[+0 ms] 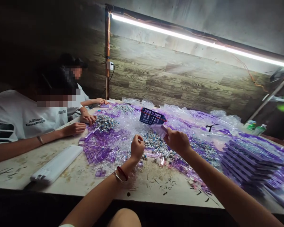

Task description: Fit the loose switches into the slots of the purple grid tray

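My left hand [137, 147] is curled into a loose fist above the table, pinching something small that I cannot make out; red and silver bangles sit on its wrist. My right hand [178, 140] is closed around a small purple plastic tray [161, 130], held up over a heap of small grey-blue parts [156, 144]. Loose purple trays [101, 146] lie scattered to the left of my hands.
A tall stack of filled purple trays [248, 160] stands at right. A dark blue basket [152, 116] sits behind the heap amid clear plastic bags. A white flat case [56, 164] lies at front left. Two other people work at the left side.
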`<state>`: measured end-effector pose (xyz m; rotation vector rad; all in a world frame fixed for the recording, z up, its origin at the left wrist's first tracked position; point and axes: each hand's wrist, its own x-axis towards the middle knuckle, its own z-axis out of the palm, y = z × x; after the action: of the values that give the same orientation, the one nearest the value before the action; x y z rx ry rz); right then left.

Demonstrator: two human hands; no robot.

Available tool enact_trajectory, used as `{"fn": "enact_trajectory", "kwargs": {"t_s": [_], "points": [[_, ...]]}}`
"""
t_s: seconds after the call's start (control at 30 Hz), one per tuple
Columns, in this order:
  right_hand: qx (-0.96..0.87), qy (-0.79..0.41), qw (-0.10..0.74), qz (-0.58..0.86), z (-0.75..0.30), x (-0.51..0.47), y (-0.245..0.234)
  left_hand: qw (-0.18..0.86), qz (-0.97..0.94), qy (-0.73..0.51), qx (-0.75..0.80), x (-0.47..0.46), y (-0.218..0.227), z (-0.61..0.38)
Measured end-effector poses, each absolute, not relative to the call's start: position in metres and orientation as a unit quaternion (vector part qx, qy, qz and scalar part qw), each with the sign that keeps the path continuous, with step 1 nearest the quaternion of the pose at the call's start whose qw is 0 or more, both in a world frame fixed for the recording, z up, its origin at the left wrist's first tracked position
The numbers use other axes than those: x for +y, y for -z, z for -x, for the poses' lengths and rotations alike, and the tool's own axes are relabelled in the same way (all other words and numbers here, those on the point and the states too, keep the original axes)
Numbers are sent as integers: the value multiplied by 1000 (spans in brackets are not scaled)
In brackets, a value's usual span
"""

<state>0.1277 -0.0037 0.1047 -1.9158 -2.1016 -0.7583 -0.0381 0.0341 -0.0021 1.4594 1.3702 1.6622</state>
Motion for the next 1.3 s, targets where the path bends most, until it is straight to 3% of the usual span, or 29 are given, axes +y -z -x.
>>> {"fn": "enact_trajectory", "kwargs": {"t_s": [0.23, 0.43, 0.57, 0.73, 0.87, 1.0, 1.2, 1.3], "points": [[-791, 294, 159, 512, -136, -148, -74, 221, -606, -589, 486, 29, 6, 31], [-829, 273, 62, 485, -132, -156, -35, 170, -706, -536, 430, 20, 7, 29], [-853, 216, 43, 473, -116, -147, -20, 148, -739, -512, 412, 12, 5, 25], [-877, 59, 18, 477, -105, -133, -24, 127, -785, -470, 382, -2, 4, 18], [-857, -46, 64, 508, -127, -111, -38, 157, -829, -386, 372, -11, 7, 15], [-744, -26, 180, 643, -169, -77, -32, 147, -862, -275, 399, -17, 10, 14], [-690, -8, 205, 694, -197, -45, -3, 115, -906, -203, 354, -16, 9, 16], [-692, 5, 215, 689, -189, -41, 0, 160, -917, -205, 303, -15, 9, 16]]}}
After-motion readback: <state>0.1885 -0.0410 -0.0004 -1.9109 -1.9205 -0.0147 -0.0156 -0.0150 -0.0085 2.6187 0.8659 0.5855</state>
